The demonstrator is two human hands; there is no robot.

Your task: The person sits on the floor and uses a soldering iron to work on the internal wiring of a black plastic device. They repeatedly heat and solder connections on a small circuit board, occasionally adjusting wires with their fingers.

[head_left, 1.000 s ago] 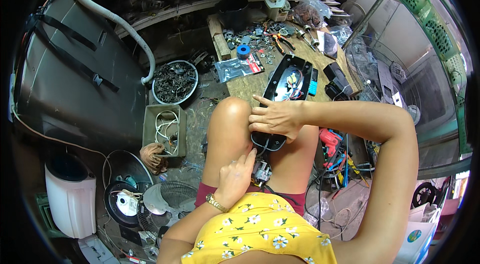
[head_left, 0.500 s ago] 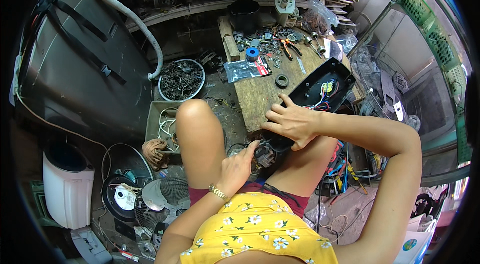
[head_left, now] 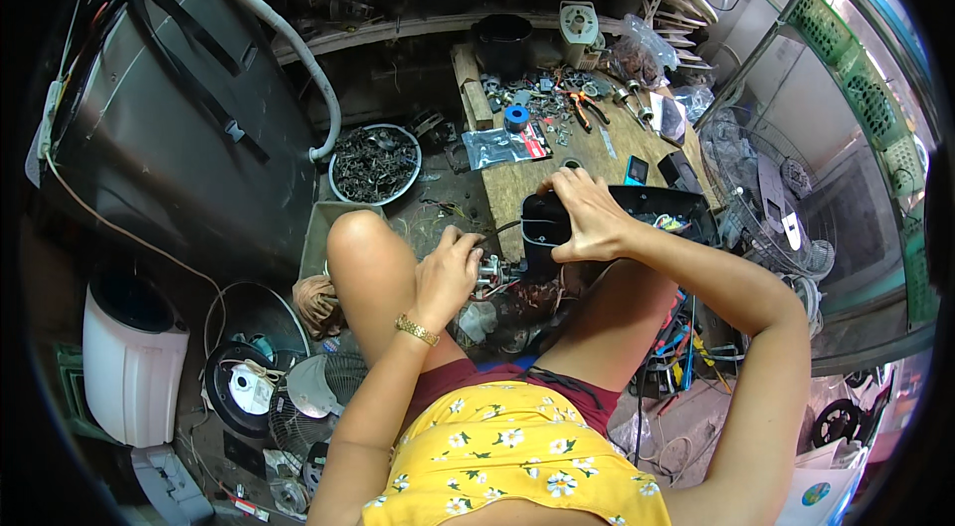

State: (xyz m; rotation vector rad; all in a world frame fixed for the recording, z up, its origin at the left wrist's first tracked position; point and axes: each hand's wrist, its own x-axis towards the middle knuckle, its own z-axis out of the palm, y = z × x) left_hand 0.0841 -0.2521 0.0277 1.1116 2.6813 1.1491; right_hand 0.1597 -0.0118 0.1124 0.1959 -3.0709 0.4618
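A long black plastic housing [head_left: 622, 196] lies across the right front edge of the wooden table, its open side showing coloured wires [head_left: 668, 222]. My right hand [head_left: 589, 215] grips its near left end, fingers over the far rim and thumb on the near side. Below that end is a silvery metal motor part [head_left: 491, 270], with reddish wire beside it. Curled against this part is my left hand [head_left: 448, 272], above my left knee; its fingertips are partly hidden. A dark cable [head_left: 503, 227] runs between that hand and the housing.
Pliers [head_left: 585, 110], a blue tape roll [head_left: 516, 118], a flat packet [head_left: 505, 145] and several small parts lie on the table [head_left: 507, 190]. A basin of dark scrap [head_left: 375, 163] stands left of it. Fan cages [head_left: 766, 163] are at right; screwdrivers [head_left: 686, 342] lie below.
The housing has turned and tipped, with its near end raised. My left hand and the metal part have shifted up and left. A small device with a blue screen now shows behind the housing.
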